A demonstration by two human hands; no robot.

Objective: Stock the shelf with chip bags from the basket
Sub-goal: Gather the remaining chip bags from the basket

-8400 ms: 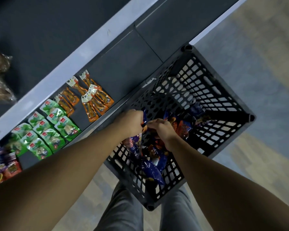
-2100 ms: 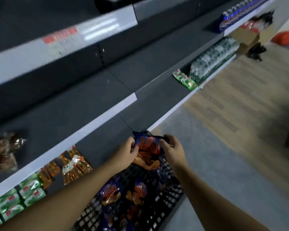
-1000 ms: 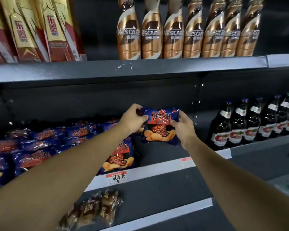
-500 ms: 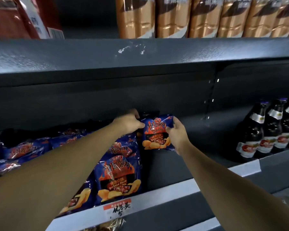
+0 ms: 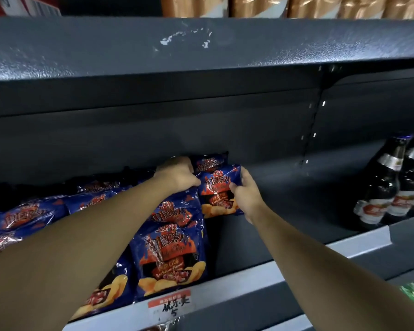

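On the dark metal shelf (image 5: 285,211), behind its white price strip (image 5: 249,275), I see the left hand (image 5: 177,175) and right hand (image 5: 245,194) each gripping a side of one blue chip bag (image 5: 216,187), upright at the right end of the stocked bags (image 5: 170,254), with dark bottles (image 5: 392,187) farther right.

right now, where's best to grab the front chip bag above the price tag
Pinch its top right corner, coming from the right: the front chip bag stands upright, bare shelf lies on that side, and a neighbouring bag crowds its left.
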